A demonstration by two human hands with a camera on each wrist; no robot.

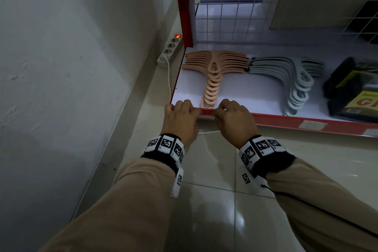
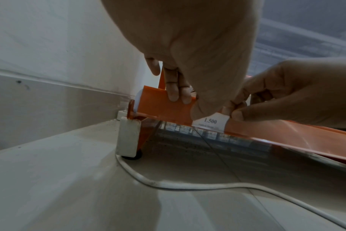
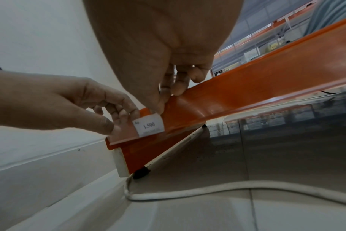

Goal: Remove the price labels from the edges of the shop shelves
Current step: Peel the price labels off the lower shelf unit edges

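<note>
The price label (image 3: pixel 149 126), a small paper slip printed 1.500, sat in the orange shelf-edge strip (image 3: pixel 247 100) near that strip's left end. The left hand (image 3: pixel 73 106) pinched the strip just left of the label, while the right hand (image 2: pixel 298 93) pinched the strip's top lip at the label's right edge. The slip was judged light, thin and easily torn, best taken by an exposed corner.

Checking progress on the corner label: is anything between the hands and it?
Nothing visible. Left hand and right hand both already touch the label on the red shelf edge.
</note>
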